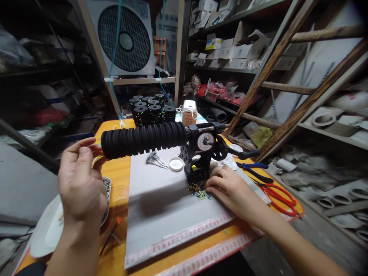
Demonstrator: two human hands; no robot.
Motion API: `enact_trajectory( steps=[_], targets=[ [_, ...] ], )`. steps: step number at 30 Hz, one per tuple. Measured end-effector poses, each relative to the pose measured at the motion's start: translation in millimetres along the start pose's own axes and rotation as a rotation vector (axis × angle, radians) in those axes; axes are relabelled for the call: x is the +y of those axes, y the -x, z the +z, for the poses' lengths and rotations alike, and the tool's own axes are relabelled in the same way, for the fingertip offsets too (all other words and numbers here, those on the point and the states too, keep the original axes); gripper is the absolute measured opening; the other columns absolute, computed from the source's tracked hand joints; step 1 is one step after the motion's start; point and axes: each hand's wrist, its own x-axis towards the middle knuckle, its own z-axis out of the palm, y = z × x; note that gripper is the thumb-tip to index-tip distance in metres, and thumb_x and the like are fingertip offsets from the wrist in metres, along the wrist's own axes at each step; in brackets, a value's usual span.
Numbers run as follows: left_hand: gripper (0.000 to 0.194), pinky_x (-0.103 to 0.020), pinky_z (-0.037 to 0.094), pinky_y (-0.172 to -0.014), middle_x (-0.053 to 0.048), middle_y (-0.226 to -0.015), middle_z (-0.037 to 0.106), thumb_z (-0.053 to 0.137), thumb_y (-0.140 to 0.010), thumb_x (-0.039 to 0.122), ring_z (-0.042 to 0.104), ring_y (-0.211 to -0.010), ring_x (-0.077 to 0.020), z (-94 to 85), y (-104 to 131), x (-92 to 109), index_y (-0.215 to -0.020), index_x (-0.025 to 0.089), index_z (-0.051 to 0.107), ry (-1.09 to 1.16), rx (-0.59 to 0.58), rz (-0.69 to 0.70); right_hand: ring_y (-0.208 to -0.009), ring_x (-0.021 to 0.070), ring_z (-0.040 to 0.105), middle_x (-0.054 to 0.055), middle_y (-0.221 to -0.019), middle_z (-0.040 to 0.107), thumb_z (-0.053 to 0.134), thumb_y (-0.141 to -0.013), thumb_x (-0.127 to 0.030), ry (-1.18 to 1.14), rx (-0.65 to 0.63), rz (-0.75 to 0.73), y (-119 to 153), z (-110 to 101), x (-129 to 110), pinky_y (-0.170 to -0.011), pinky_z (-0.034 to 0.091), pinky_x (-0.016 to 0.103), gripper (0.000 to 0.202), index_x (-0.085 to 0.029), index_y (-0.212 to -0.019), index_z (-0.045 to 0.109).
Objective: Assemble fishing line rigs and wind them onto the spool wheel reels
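A long black roll of stacked ribbed foam discs [143,140] sits sideways on a small black winding machine [199,157] with gears, a white dial and a crank. My left hand [82,180] is at the roll's left end, its fingers curled round something small and yellow-green that is mostly hidden. Below the machine, my right hand [227,188] rests at a small heap of coloured beads or pin heads [199,191]. Its fingertips are drawn together at the heap's right edge; what they pinch, if anything, is hidden.
A grey board [161,214] with ruler tapes lies on the yellow table [117,199]. Around it are a white lid [176,164], blue-handled pliers [254,168], red-handled scissors [280,199] and a tray of small parts [107,191]. Black foam spools [152,109] stand behind.
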Motion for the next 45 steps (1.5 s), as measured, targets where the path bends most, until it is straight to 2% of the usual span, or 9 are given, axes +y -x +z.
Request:
enact_trajectory(
  steps=[3, 7, 14, 17, 23, 27, 32, 37, 45],
  targets=[
    [0.007, -0.023, 0.049, -0.069, -0.002, -0.08, 0.061, 0.066, -0.083, 0.022, 0.059, -0.074, -0.0115, 0.2, 1, -1, -0.086, 0.016, 0.066, 0.024, -0.04, 0.005, -0.094, 0.0207, 0.054, 0.007, -0.098, 0.061, 0.055, -0.094, -0.018, -0.062, -0.042, -0.053, 2, 1, -16, -0.081, 0.048, 0.036, 0.012, -0.021, -0.09, 0.066],
    [0.022, -0.023, 0.05, -0.07, 0.001, -0.078, 0.062, 0.081, -0.073, 0.027, 0.059, -0.073, -0.0105, -0.7, 0, -4, -0.084, 0.016, 0.066, 0.041, -0.053, -0.014, -0.09, 0.0204, 0.054, 0.007, -0.097, 0.062, 0.052, -0.096, -0.018, -0.096, -0.051, -0.125, 8, 10, -36, -0.075, 0.048, 0.035, 0.018, -0.02, -0.088, 0.069],
    [0.044, -0.026, 0.054, -0.075, 0.0, -0.08, 0.069, 0.089, -0.06, 0.046, 0.065, -0.076, -0.012, -2.3, -1, -7, -0.083, 0.016, 0.067, 0.065, -0.081, -0.118, -0.087, 0.0203, 0.054, 0.006, -0.091, 0.064, 0.058, -0.094, -0.021, -0.165, -0.025, -0.118, 10, 23, -37, -0.075, 0.049, 0.035, 0.016, -0.023, -0.098, 0.073],
    [0.042, -0.028, 0.057, -0.077, -0.001, -0.08, 0.073, 0.087, -0.06, 0.049, 0.067, -0.076, -0.0134, -1.2, -1, -5, -0.081, 0.018, 0.069, 0.072, -0.092, -0.166, -0.086, 0.0191, 0.055, 0.006, -0.087, 0.064, 0.057, -0.095, -0.019, -0.182, -0.026, -0.15, 8, 25, -39, -0.073, 0.049, 0.033, 0.017, -0.022, -0.092, 0.073],
    [0.034, -0.026, 0.058, -0.085, 0.002, -0.079, 0.074, 0.091, -0.057, 0.04, 0.07, -0.079, -0.0122, -1.4, -2, -6, -0.074, 0.019, 0.07, 0.124, -0.071, -0.197, -0.078, 0.019, 0.056, 0.007, -0.079, 0.067, 0.051, -0.096, -0.014, -0.075, 0.061, -0.276, 6, 24, -45, -0.068, 0.05, 0.033, 0.018, -0.014, -0.087, 0.067],
    [0.039, -0.026, 0.058, -0.086, 0.002, -0.074, 0.074, 0.093, -0.051, 0.04, 0.069, -0.075, -0.0111, -1.9, -3, -7, -0.074, 0.017, 0.071, 0.15, -0.03, -0.206, -0.078, 0.0146, 0.065, 0.004, -0.084, 0.072, 0.061, -0.09, -0.009, -0.18, 0.272, -0.305, -19, -11, -49, -0.071, 0.053, 0.027, 0.011, -0.016, -0.098, 0.066],
    [0.043, -0.026, 0.058, -0.084, 0.002, -0.076, 0.073, 0.093, -0.048, 0.041, 0.068, -0.076, -0.0107, -1.0, -2, -5, -0.076, 0.016, 0.071, 0.142, 0.014, -0.237, -0.083, 0.0144, 0.07, 0.002, -0.089, 0.074, 0.065, -0.087, -0.01, -0.224, 0.63, -0.271, -84, -58, -59, -0.079, 0.054, 0.026, 0.012, -0.02, -0.092, 0.07],
    [0.05, -0.027, 0.058, -0.084, 0.001, -0.078, 0.072, 0.093, -0.047, 0.046, 0.069, -0.08, -0.0128, -0.9, 0, -5, -0.079, 0.015, 0.07, 0.137, 0.027, -0.284, -0.087, 0.019, 0.068, 0.007, -0.089, 0.072, 0.063, -0.089, -0.013, -0.22, 0.636, -0.321, -125, -55, -56, -0.079, 0.055, 0.034, 0.006, -0.017, -0.088, 0.068],
    [0.048, -0.022, 0.057, -0.082, 0.001, -0.08, 0.074, 0.093, -0.049, 0.046, 0.069, -0.082, -0.0113, 2.0, 0, -3, -0.078, 0.016, 0.07, 0.111, 0.028, -0.299, -0.086, 0.0167, 0.067, 0.007, -0.088, 0.072, 0.063, -0.089, -0.008, -0.155, 0.678, -0.383, -128, -46, -53, -0.081, 0.054, 0.031, 0.008, -0.016, -0.087, 0.065]
  ],
)
